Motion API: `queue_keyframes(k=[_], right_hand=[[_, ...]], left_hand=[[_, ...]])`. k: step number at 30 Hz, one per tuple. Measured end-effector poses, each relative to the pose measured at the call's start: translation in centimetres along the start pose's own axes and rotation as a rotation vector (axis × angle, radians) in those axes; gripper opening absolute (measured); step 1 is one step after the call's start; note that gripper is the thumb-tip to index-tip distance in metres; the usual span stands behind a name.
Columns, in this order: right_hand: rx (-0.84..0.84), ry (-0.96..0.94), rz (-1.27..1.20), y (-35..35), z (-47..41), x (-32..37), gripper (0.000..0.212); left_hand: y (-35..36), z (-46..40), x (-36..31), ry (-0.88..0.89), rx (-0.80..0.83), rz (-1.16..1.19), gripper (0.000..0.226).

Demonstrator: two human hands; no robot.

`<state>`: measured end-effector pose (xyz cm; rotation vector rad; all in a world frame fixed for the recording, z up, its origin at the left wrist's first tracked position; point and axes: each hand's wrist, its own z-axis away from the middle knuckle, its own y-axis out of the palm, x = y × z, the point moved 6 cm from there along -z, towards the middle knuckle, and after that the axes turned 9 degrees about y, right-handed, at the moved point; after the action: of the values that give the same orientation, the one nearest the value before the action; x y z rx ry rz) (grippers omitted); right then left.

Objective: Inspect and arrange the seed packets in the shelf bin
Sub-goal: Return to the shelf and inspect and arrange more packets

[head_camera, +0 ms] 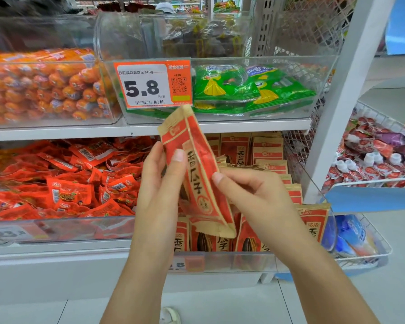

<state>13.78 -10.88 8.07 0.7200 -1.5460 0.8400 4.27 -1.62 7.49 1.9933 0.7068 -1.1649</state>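
A: Where is the seed packet (198,174) being held, and by what?

B: It is held up in front of the shelf bin (313,183), above the other packets (248,239) standing in it. The left hand (160,190) is curled round its left edge, thumb pressed on the printed face; the right hand (250,195) has its thumb against the right edge, but whether the fingers (239,177) behind it are closed on the packet cannot be told.

A: How is it judged to handle?

B: It is thought to be light and thin, with a crisp paper skin that creases rather than tears; loose seeds inside would shift. The side seams are judged the best place for it to be taken, so the face can be read.

A: And the count?

B: One packet is held. At least four are seen standing in the front row of the bin, with more stacked behind; a full count cannot be made. Green packets (250,90) lie in the bin above, behind one price tag (152,83)
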Motion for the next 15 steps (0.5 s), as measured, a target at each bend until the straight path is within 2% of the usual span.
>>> queue_keyframes(k=[3,6,11,15], right_hand=[[-0.080,0.027,-0.174,-1.1,-0.1,0.1,0.028],[-0.131,0.102,-0.334,-1.8,-0.2,-0.3,0.026],[-0.201,0.052,-0.282,-2.3,-0.1,-0.3,0.021],[-0.173,-0.035,-0.186,-1.8,0.2,0.4,0.021]], left_hand=[[0.7,0.2,0.1,0.018,0.165,-0.025,0.044],[1.5,0.8,0.8,-0.061,0.290,-0.087,0.065],[1.3,0.9,1.2,-0.123,0.259,-0.129,0.073],[1.8,1.0,1.3,-0.115,0.267,-0.121,0.077]])
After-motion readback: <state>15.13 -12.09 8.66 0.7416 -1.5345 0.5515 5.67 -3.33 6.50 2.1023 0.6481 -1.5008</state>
